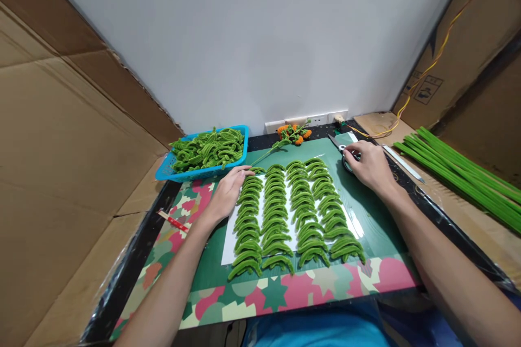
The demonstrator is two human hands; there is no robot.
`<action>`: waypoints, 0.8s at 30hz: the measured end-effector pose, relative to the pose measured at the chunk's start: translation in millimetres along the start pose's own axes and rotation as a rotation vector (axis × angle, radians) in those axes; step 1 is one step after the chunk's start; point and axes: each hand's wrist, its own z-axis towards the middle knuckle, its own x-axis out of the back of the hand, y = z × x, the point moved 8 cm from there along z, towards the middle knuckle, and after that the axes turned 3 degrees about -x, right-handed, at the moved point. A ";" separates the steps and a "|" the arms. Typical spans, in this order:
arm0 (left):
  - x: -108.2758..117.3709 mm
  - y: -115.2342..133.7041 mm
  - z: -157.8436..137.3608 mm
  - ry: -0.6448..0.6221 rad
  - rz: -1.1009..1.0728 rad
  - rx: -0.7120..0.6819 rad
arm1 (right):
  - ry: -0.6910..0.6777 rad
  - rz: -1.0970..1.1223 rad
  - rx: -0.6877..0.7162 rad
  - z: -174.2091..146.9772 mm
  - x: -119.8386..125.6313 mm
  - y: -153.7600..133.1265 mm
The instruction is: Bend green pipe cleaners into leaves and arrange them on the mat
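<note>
Left hand: [230, 188] fingers bent, tips resting at the top of the leftmost column; whether they pinch a piece, cannot tell.
Right hand: [366, 164] fingers and thumb grasping the scissors [349, 160] by the dark handles, blades pointing away, toward the wall [244, 38].
Curved green pieces: [275, 211] fuzzy, laid in four columns between the two arms, bowed side away from the person; lowest ones overhang the near edge of the white sheet [228, 252].
Mat: [378, 233] green with camouflage-like border in pink and cream, under the sheet, on a black surface [437, 214].
Basket: [191, 175] blue, beyond the left hand, heaped with more green pieces, loosely tangled.
Flower sprig: [293, 133] orange heads, at the far edge of the mat; stem slants down toward left fingertips.
Right side: white pen-like stick [405, 164] near the right hand; long green stems [464, 176] bundled on cardboard [431, 179] past it.
Left side: red-and-white strip [175, 221] beside the left forearm.
</note>
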 end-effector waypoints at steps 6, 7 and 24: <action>3.5 -0.3 1.2 0.030 -0.009 -0.017 | -0.002 0.003 0.009 -0.3 -0.6 -0.3; 4.0 -0.4 1.5 0.034 -0.011 -0.016 | -0.004 0.002 0.009 -0.4 -0.6 -0.2; 6.0 -5.3 -0.6 0.046 -0.014 0.032 | -0.024 -0.015 0.014 -1.5 -1.6 -1.0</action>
